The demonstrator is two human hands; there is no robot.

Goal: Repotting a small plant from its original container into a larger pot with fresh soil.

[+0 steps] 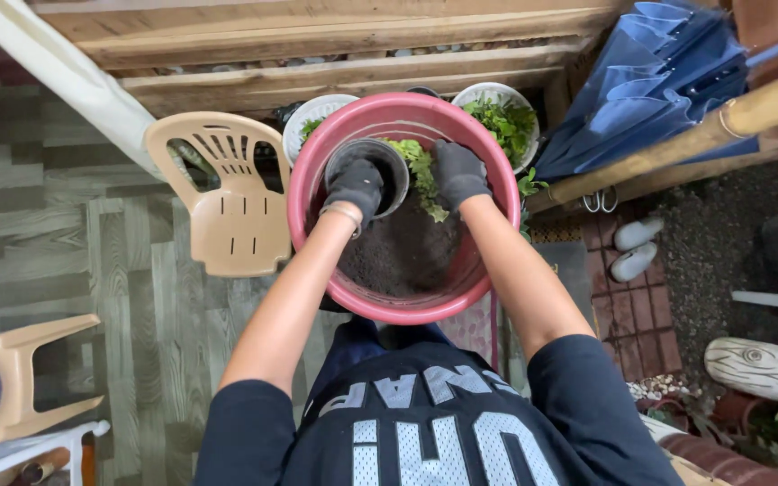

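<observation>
The small grey pot [373, 171] sits tilted inside the pink basin [488, 261] at upper centre, its base hidden by dark soil [398, 252]. The gloved left hand [356, 187] clamps its near rim. The gloved right hand [457, 173] closes on the leafy plant [421, 171] just beside it; the stems are obscured.

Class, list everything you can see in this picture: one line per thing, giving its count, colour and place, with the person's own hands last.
basin: one, pink, centre, holding dark soil
small pot: one, grey, tilted inside the basin
leafy plant: one, green, in the basin between the hands
white pots: two, with greens, behind the basin
plastic chair: one, beige, left of the basin
umbrella: one, blue, folded, upper right
slippers: two, white, on brick at right
left hand: dark glove, on the small pot
right hand: dark glove, on the plant
</observation>
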